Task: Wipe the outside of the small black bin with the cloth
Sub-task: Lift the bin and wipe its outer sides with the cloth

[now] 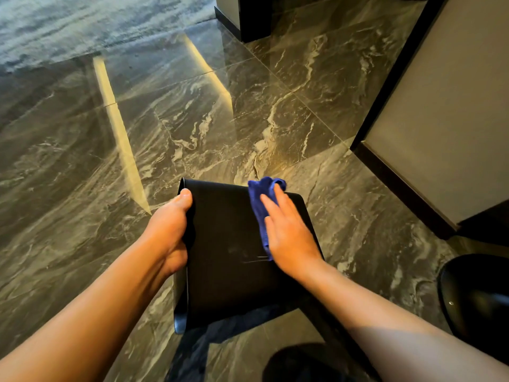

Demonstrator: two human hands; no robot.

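Right hand (289,232) presses cloth (260,199) on bin (228,244), contents unseen

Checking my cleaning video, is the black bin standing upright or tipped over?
Tipped: the black bin shows a broad side upward, left hand gripping its edge, right hand pressing the cloth on it.

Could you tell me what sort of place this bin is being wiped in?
Probably a hotel room entry or a similar smart interior: polished dark marble floor tiles, blue-grey carpet beyond them, and beige wall panels with dark skirting. The black bin suggests housekeeping work.
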